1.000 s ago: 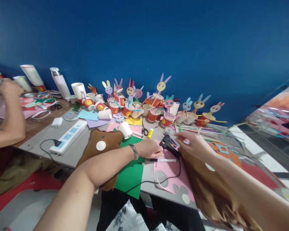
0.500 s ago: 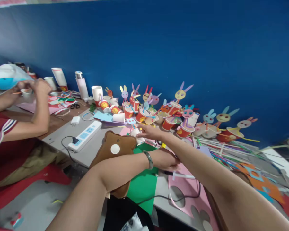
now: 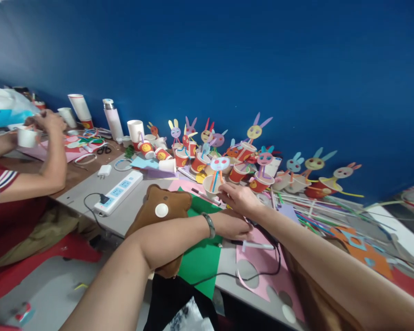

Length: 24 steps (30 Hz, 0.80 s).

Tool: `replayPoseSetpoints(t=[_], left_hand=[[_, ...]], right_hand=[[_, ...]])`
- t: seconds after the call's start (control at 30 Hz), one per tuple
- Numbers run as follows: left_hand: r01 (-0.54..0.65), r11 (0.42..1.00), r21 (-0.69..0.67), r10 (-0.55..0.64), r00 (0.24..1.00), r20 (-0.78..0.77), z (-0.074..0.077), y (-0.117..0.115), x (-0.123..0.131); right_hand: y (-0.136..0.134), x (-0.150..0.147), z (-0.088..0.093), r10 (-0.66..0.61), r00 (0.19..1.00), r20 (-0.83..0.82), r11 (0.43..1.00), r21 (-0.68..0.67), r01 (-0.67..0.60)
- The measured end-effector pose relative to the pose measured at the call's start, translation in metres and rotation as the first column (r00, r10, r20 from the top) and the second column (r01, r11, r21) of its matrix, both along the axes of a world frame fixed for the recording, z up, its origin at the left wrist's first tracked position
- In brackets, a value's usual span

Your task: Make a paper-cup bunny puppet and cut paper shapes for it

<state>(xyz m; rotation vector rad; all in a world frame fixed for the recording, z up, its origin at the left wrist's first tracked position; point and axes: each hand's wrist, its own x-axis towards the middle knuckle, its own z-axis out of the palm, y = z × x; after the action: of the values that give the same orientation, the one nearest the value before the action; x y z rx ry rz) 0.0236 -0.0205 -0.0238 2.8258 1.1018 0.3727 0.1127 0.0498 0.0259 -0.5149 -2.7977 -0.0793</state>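
Note:
My right hand [image 3: 239, 197] pinches the right side of a white paper cup [image 3: 210, 186]. From this cup rises a pale blue paper face [image 3: 220, 163] with red eyes, on orange and blue strips. Below and partly behind my right wrist is my left hand [image 3: 231, 225], with a bangle [image 3: 209, 225] on its wrist. Its fingers curl down over a dark object with a black cord [image 3: 279, 264], mostly hidden. Close to these fingers a whitish stick [image 3: 260, 246] lies on pink paper [image 3: 258, 287]. Green paper [image 3: 200, 262] lies under my left forearm.
Several red paper cups [image 3: 239, 173] with paper rabbit heads stand along the blue wall. Coloured sticks [image 3: 317, 216] lie to the right. A brown plush [image 3: 162, 202] and a power strip [image 3: 119, 193] are left. Farther left, a co-worker's hands [image 3: 50, 122] hold a cup.
My right hand has gone from open beside the cup to pinching it. The cup with the blue face has moved right, closer to me. My left hand stays low near the dark object.

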Motion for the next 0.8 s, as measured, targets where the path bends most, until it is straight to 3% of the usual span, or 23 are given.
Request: replayPoseSetpoints(t=[0.27, 0.37, 0.47, 0.53, 0.63, 0.73, 0.8], left_hand=[[0.013, 1.0, 0.024, -0.014, 0.999, 0.029, 0.007, -0.005, 0.0], [-0.001, 0.996, 0.093, -0.008, 0.996, 0.093, 0.011, -0.008, 0.0], [-0.108, 0.982, 0.155, 0.066, 0.964, 0.256, 0.014, -0.011, -0.002], [-0.212, 0.961, 0.177, 0.115, 0.891, 0.44, 0.015, -0.011, -0.004], [-0.384, 0.903, 0.195, 0.121, 0.661, 0.741, 0.014, -0.005, -0.007], [-0.494, 0.864, 0.1, 0.141, 0.428, 0.893, 0.009, 0.006, -0.01], [-0.476, 0.879, -0.035, 0.233, 0.364, 0.902, 0.005, 0.014, -0.011]], right_hand=[[0.004, 0.022, 0.005, -0.138, 0.982, -0.131, 0.99, -0.046, 0.133], [0.006, 0.031, 0.01, -0.218, 0.952, -0.215, 0.967, -0.182, 0.181], [0.009, 0.042, 0.011, -0.324, 0.89, -0.32, 0.907, -0.373, 0.196], [0.01, 0.052, 0.01, -0.387, 0.838, -0.385, 0.863, -0.471, 0.183], [0.007, 0.065, 0.006, -0.422, 0.792, -0.442, 0.854, -0.486, 0.183], [0.0, 0.074, 0.003, -0.357, 0.807, -0.47, 0.918, -0.335, 0.211], [-0.005, 0.076, 0.0, -0.267, 0.837, -0.478, 0.961, -0.194, 0.195]])
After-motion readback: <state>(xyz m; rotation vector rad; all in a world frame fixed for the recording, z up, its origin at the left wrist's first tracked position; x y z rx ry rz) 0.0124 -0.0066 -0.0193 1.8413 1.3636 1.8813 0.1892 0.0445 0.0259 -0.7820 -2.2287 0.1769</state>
